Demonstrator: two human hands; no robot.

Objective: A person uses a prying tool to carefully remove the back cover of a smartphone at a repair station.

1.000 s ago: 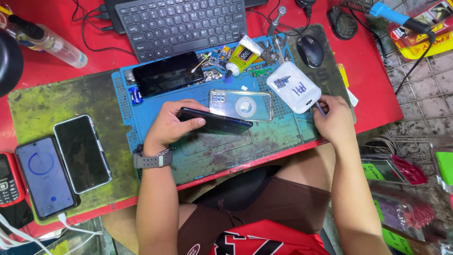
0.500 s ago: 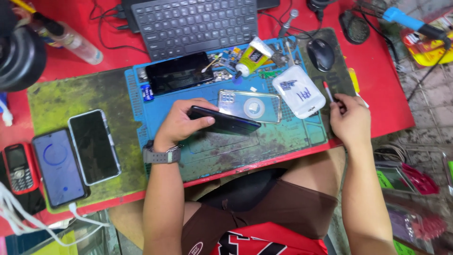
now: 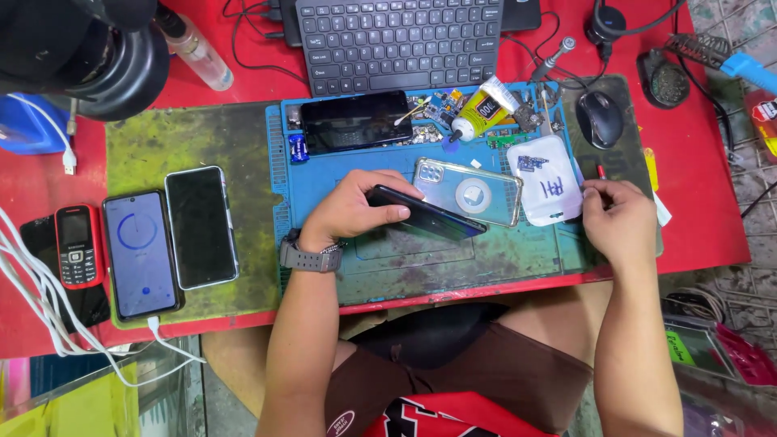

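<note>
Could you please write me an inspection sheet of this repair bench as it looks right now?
Surface: red table with a stained green mat and a blue work mat on top.
Job's things: dark phone on the blue mat; clear phone case just behind it; white pouch beside the case.
Clutter: glue tube, small parts, another dark phone, two smartphones, a red keypad phone, keyboard, mouse.
Grippers: left hand grips the dark phone; right hand pinches a small red-tipped tool.
Cables: white cables at the table's left edge.
Surroundings: tiled floor at right.
</note>
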